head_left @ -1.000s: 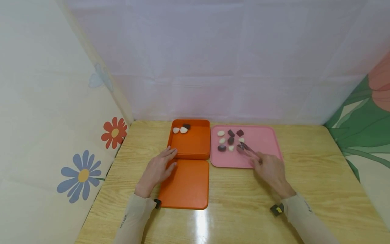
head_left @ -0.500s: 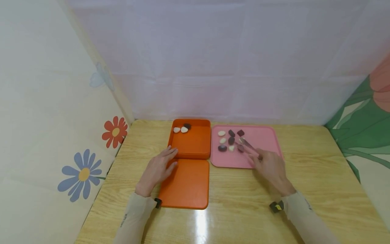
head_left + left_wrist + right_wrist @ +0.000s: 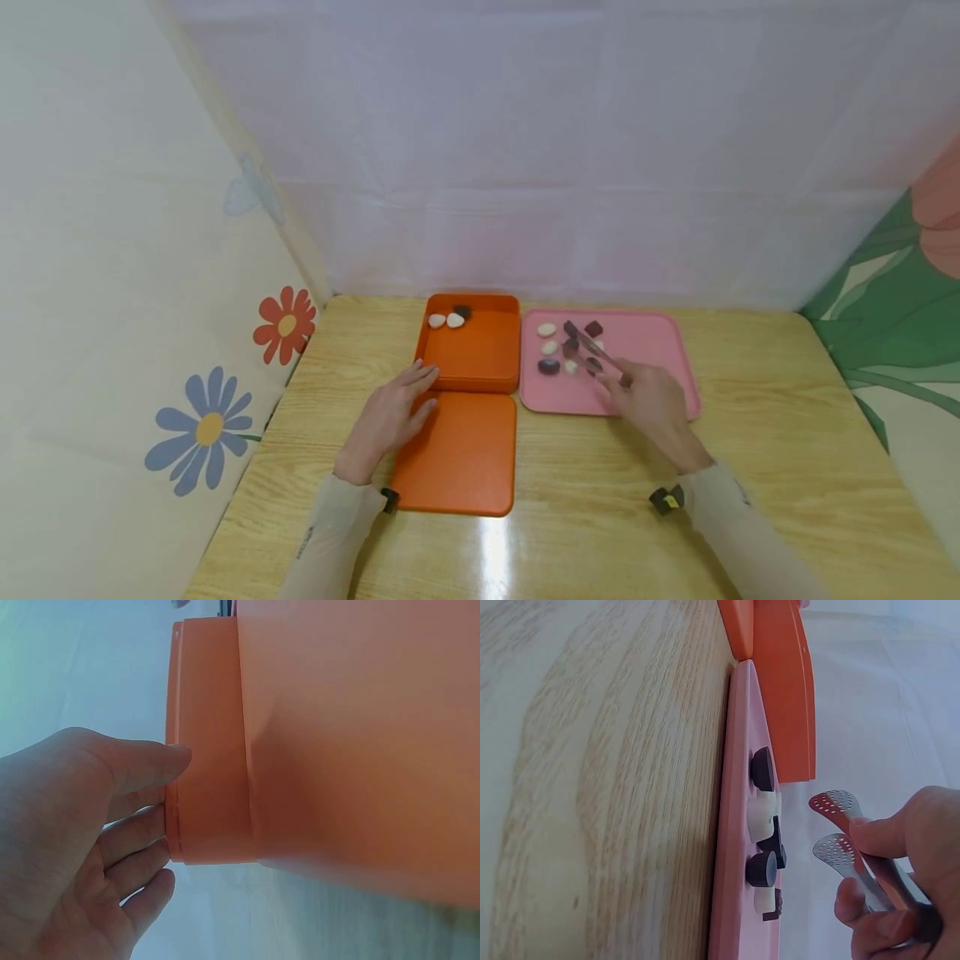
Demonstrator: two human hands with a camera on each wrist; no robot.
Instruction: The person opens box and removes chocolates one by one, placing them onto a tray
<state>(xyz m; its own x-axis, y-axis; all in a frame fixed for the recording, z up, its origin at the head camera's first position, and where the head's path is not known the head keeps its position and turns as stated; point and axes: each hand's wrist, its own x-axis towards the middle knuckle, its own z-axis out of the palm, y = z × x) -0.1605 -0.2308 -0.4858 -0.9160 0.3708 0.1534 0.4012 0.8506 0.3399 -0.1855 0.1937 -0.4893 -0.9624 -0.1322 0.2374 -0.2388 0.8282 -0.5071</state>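
My left hand [image 3: 386, 425] lies with straightish fingers against the near left corner of an orange box [image 3: 476, 385]; in the left wrist view the thumb and fingertips meet its rim. My right hand [image 3: 654, 404] grips metal tongs [image 3: 891, 879] with perforated ends. The tongs' ends are spread, with nothing between them, above the pink tray [image 3: 648, 346]. Several dark and white chocolates stand in rows on this tray; a dark oval one [image 3: 549, 367] and a white one [image 3: 547, 330] are at its left. The tongs overlap a dark chocolate [image 3: 570, 345] in the head view.
Two white pieces [image 3: 455, 320] and a dark piece [image 3: 462, 311] lie at the back of the orange box. A flat orange lid [image 3: 457, 454] sits in front of it on the wooden table [image 3: 585, 500]. A pale curtain [image 3: 487, 208] hangs behind.
My right hand has moved slightly left with the tongs, from the right-hand chocolates toward the dark one in the middle. My left hand has stayed at the box.
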